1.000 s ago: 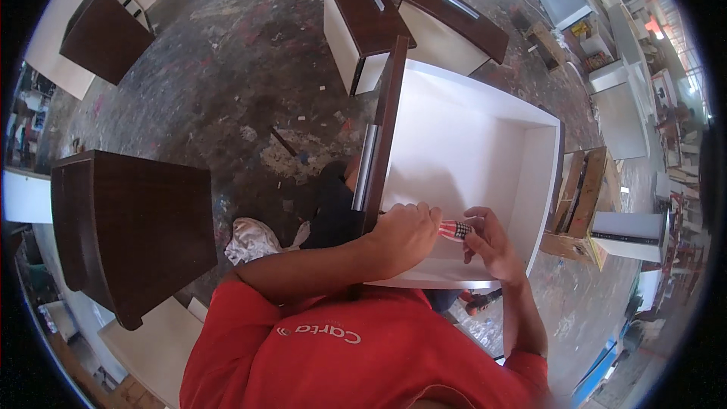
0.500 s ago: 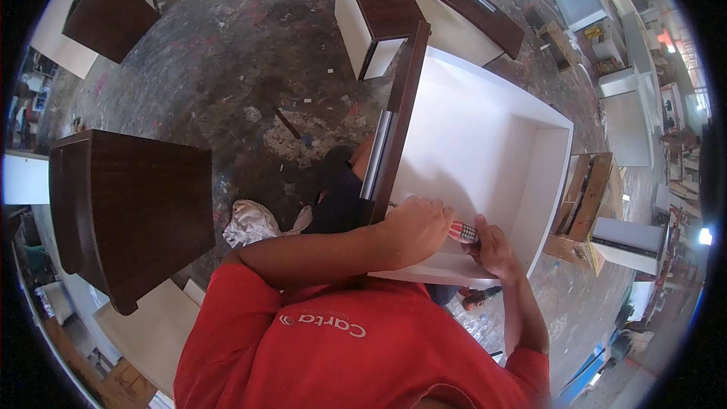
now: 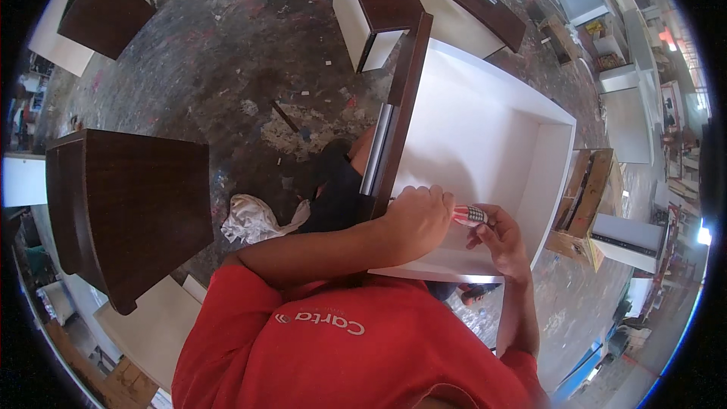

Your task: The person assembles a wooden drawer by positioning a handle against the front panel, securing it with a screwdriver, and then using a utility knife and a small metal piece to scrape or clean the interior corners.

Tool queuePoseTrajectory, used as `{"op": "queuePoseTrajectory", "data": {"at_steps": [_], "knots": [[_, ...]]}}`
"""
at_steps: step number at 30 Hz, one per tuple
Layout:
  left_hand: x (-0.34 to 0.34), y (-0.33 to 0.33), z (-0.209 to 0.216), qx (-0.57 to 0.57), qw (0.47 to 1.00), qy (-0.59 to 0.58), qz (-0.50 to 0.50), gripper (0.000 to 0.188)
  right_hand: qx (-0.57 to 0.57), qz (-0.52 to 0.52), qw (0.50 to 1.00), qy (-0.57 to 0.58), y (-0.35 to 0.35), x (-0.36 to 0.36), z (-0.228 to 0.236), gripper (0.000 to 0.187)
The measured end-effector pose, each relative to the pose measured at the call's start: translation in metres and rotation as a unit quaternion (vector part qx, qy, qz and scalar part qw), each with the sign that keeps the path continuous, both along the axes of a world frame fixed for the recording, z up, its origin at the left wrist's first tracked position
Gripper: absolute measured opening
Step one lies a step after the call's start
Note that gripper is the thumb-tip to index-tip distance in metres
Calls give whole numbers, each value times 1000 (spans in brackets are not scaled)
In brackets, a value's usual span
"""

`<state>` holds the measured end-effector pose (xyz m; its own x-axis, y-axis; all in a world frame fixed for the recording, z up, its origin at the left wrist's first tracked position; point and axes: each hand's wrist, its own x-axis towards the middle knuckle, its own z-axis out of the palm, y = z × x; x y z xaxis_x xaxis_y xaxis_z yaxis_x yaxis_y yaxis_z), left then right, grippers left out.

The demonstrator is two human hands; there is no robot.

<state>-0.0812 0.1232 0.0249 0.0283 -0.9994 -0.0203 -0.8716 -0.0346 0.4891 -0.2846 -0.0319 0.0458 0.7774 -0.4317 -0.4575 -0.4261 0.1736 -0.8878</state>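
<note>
From here I see the left hand (image 3: 421, 217) clenched around the red-and-white striped tool (image 3: 469, 215), apparently steadying it toward the dark-brown wooden drawer front (image 3: 407, 95) left of that fist; the right hand (image 3: 501, 241) meets the tool's checkered end, clamped or loose I can't tell.

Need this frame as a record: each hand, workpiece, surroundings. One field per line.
Left hand: closed, with a red-and-white striped tool handle with a dark checked end sticking out to its right
Right hand: fingers at the checked end; firmness of grip unclear
Workpiece: white-walled drawer, open side up, dark brown front panel toward the left, bearing a silver bar handle
Left floor: dark brown wooden cabinet; crumpled whitish cloth to its right
</note>
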Motion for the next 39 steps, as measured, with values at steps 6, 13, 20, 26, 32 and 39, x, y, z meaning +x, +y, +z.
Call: {"op": "queuePoseTrajectory", "data": {"at_steps": [6, 13, 20, 26, 32, 39], "knots": [[0, -1, -6, 0, 1000, -13, -8, 26, -114, 71, 985, 107, 0, -1, 1, 50], [1, -2, -3, -3, 1000, -10, -10, 25, -232, 92, 957, 149, 2, 0, -4, 63], [-3, 0, -4, -12, 1000, 6, 18, 24, -70, -16, 997, -24, 12, 5, 3, 49], [-1, 1, -5, -6, 1000, 4, 6, 24, -118, 32, 992, 32, 5, 2, 1, 41], [3, -2, 1, -1, 999, 33, -28, 27, -172, 112, 962, 179, -5, 0, -3, 57], [-1, 1, -2, 8, 1000, 20, -18, 26, -157, 32, 986, 39, 20, 14, 4, 44]]}}
